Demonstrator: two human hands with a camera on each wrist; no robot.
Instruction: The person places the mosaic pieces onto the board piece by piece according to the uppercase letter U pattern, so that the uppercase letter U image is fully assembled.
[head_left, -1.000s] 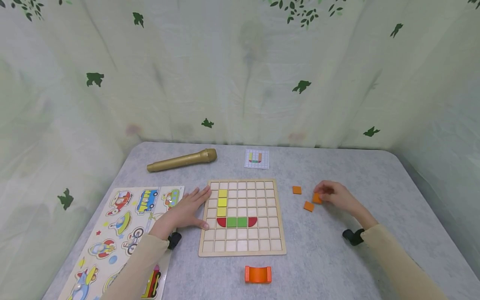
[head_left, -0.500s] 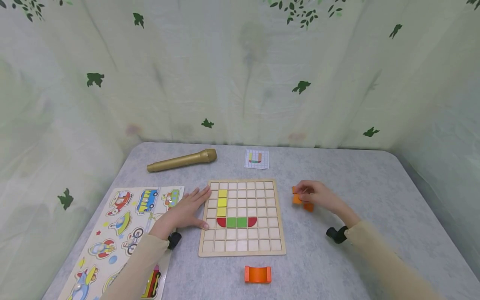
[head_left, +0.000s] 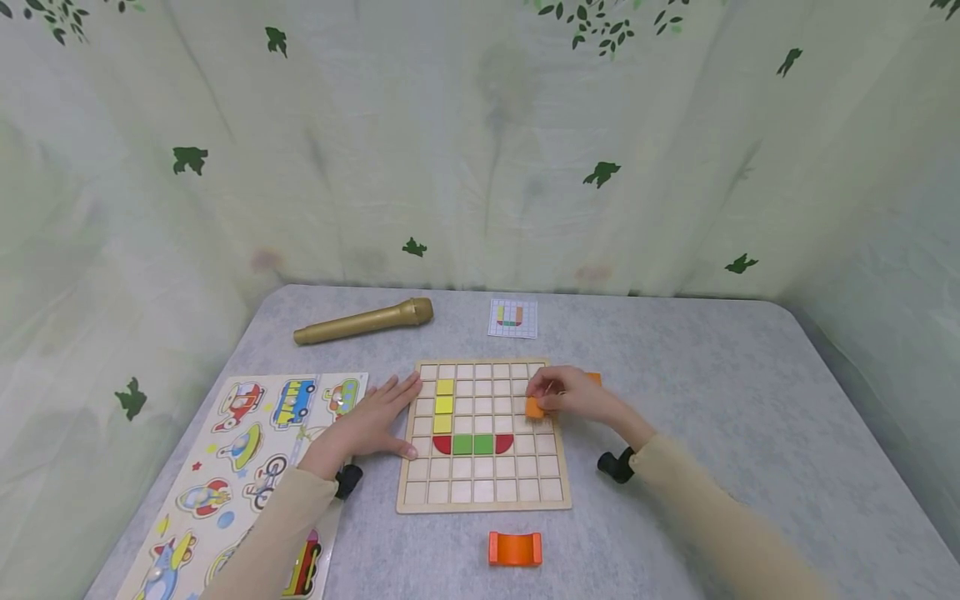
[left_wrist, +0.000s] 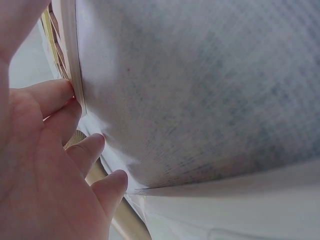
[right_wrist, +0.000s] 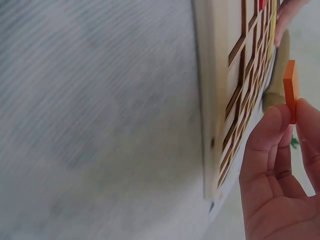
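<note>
My right hand [head_left: 573, 393] pinches a square orange tile [right_wrist: 291, 90] between thumb and fingertips, above the right side of the wooden grid board [head_left: 483, 505]. My left hand [head_left: 371, 423] rests along the board's left edge with its fingers spread; in the left wrist view its fingertips [left_wrist: 62, 95] touch the board's side. On the board, yellow tiles [head_left: 444, 405] form a column. Below them runs a row with a red quarter-round tile [head_left: 442, 444], two green tiles [head_left: 462, 444] and another red quarter-round tile [head_left: 505, 443]. Another orange tile [head_left: 594, 378] shows partly behind my right hand.
A printed pattern card [head_left: 513, 318] lies behind the board, with a gold microphone [head_left: 366, 321] left of it. A vehicle picture board [head_left: 240, 467] lies under my left forearm. An orange curved block [head_left: 515, 550] stands in front of the grid board.
My right hand has carried an orange tile leftward, from beside the other orange tiles to above the grid board. The left hand has stayed still.
</note>
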